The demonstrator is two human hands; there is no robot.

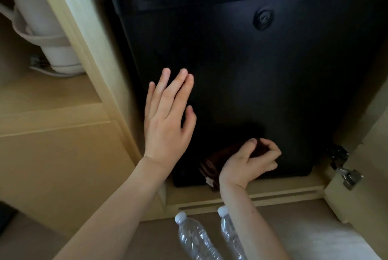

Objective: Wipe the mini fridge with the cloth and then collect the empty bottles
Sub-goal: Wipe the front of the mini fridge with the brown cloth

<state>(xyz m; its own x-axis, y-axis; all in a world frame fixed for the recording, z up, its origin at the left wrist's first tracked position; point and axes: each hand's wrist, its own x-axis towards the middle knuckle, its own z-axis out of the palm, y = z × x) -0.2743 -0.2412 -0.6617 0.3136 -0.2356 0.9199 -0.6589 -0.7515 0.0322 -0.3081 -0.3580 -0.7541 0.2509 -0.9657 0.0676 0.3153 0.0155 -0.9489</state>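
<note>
My left hand (168, 121), fingers straight, is at the mini fridge (262, 81) door's left edge; my right hand (249, 163) grips the dark cloth (212, 165) against its bottom edge. Two bottles (195, 236) lie below.

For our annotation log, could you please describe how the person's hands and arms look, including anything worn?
The left hand and right hand are bare: no gloves, no rings on the visible fingers. The left forearm and right forearm are uncovered to the frame's edge, with no sleeve, watch or bracelet in view.
</note>
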